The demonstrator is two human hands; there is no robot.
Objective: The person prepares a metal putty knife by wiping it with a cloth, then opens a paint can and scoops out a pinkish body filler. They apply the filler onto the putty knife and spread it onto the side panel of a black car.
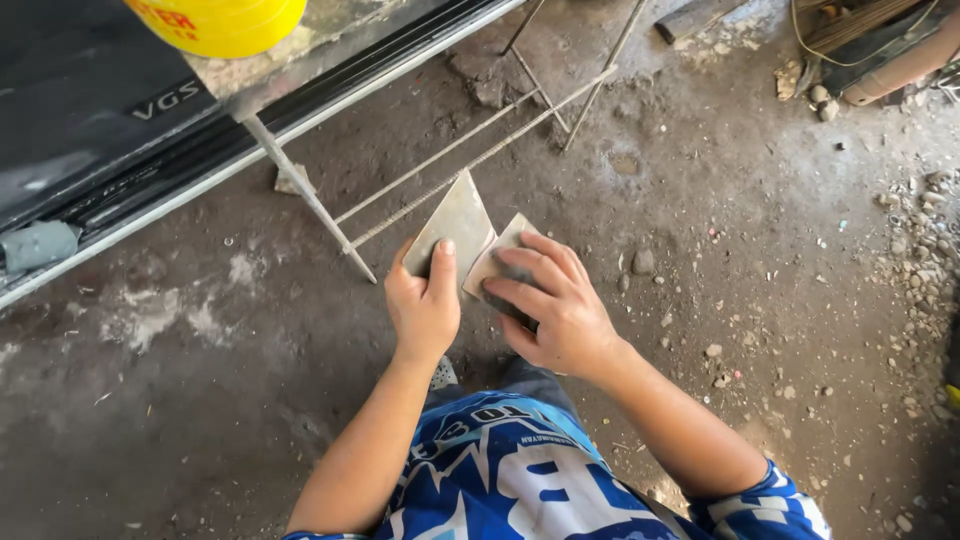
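- While the head view looks straight down, the left hand [424,305] pinches the near corner of a grey triangular metal plate [455,222], thumb laid flat on top, grip closed on it.
- Long axis of that plate runs up and slightly right, away from the body, its sharp tip pointing at the thin steel rods [470,150] of a frame on the dirt floor [750,260].
- Right hand [555,305] sits just beside the left, fingers spread over a second metal piece [505,250], holding it down; the grip is clamped on it, though the fingers hide most of its shape.
- Second piece touches the first plate's right edge, so the seam between them lies between the two hands, about equally near to each.
- Both pieces sit low in front of the knees, above the blue patterned clothing [510,470].
- Up left, a yellow bucket [220,20] rests on a dark desk [90,110], well apart from the hands.
- Loose stones [643,262] dot the floor to the right.
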